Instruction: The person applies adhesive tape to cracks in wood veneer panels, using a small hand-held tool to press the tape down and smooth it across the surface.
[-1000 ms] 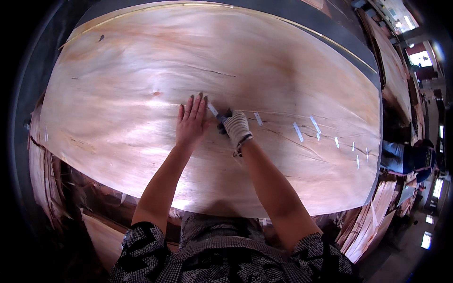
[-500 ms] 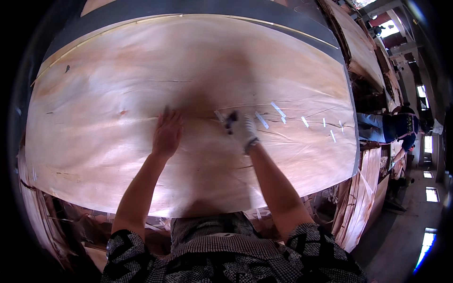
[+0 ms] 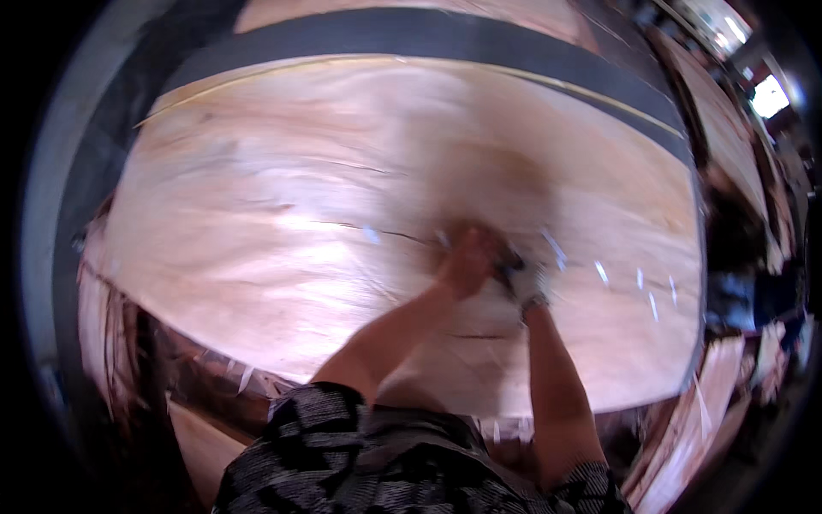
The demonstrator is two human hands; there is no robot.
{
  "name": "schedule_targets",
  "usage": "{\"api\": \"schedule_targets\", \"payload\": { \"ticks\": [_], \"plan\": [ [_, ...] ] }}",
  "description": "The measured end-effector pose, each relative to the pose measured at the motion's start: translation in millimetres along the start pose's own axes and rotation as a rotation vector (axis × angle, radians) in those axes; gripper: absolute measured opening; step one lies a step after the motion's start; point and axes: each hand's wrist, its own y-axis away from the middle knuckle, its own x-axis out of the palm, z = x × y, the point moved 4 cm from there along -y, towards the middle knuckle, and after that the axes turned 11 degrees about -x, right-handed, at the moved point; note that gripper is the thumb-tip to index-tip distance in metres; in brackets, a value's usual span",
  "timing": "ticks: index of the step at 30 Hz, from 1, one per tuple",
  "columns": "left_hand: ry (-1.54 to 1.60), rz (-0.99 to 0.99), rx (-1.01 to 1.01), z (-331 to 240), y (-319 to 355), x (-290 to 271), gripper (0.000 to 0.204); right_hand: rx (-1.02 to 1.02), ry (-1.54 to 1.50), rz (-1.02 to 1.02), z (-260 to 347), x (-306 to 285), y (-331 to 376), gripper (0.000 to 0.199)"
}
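Over the wood sheet (image 3: pixel 257 248) — both hands (image 3: pixel 467 264) (image 3: pixel 529 283), earlier apart, now close together — grip unclear from blur.

A dark tabletop (image 3: pixel 402 32) bears a wood sheet (image 3: pixel 377 201) edged by a yellowish strip (image 3: pixel 479 66).

A veneer sheet (image 3: pixel 240 257) is lying on a bench (image 3: pixel 411 32), a thin strip (image 3: pixel 400 59) running along its far edge. Over the sheet, the left hand (image 3: pixel 467 264) is sitting just left of the right hand (image 3: pixel 527 280). Several tape pieces (image 3: pixel 601 272) are lying right of both hands. Stacked veneer (image 3: pixel 693 411) is resting beyond the sheet's near right corner.
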Motion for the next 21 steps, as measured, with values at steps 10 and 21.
{"api": "schedule_targets", "payload": {
  "ticks": [10, 21],
  "plan": [
    [0.506, -0.020, -0.607, 126.1, 138.9, -41.0, 0.053, 0.229, -0.585, -0.062, -99.0, -32.9, 136.3, 0.020],
    [0.217, 0.223, -0.948, 241.0, 320.0, -9.4, 0.070, 0.625, -0.630, 0.107, -87.2, -10.2, 291.5, 0.021]
  ]
}}
